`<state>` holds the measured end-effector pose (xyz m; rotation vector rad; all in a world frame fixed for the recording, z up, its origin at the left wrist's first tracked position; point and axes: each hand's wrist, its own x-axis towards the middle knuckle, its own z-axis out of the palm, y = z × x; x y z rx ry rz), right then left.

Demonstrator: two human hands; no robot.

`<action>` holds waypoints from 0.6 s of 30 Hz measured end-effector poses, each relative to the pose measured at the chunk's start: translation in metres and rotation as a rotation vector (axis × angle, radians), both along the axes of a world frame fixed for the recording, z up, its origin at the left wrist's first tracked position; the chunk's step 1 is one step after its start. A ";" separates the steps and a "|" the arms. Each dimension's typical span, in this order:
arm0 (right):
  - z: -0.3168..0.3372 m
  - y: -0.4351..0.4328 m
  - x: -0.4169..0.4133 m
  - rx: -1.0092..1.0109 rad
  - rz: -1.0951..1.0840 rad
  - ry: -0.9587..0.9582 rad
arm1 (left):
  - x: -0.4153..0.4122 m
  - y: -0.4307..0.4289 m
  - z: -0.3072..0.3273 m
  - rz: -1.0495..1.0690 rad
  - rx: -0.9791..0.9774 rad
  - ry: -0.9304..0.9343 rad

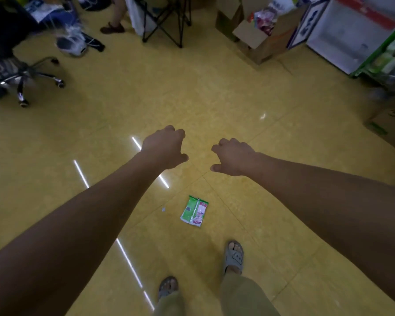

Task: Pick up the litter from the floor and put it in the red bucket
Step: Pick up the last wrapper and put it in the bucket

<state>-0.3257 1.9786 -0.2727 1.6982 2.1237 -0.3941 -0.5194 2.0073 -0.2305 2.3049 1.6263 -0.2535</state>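
A flat green, white and red snack wrapper (194, 211) lies on the yellow tiled floor just ahead of my sandalled feet. A tiny scrap (163, 209) lies a little to its left. Both my arms reach forward above the floor. My left hand (164, 148) and my right hand (233, 156) hover beyond the wrapper, palms down, fingers loosely curled, with nothing held in either. The red bucket is not in view.
An office chair (21, 74) stands at the far left, a black folding chair (169, 23) at the top centre with another person's foot (112, 28) beside it. Open cardboard boxes (260, 37) and a shelf unit (374, 46) fill the top right.
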 end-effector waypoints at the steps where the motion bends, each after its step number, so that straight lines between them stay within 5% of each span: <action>1: -0.008 0.005 0.004 -0.017 0.017 0.010 | 0.004 0.002 -0.008 0.024 -0.009 0.002; 8: -0.094 0.035 0.015 -0.084 0.128 0.041 | 0.014 0.014 -0.096 0.115 -0.068 0.026; 18: -0.315 0.066 -0.015 -0.158 0.172 0.011 | -0.011 0.020 -0.314 0.121 -0.111 0.030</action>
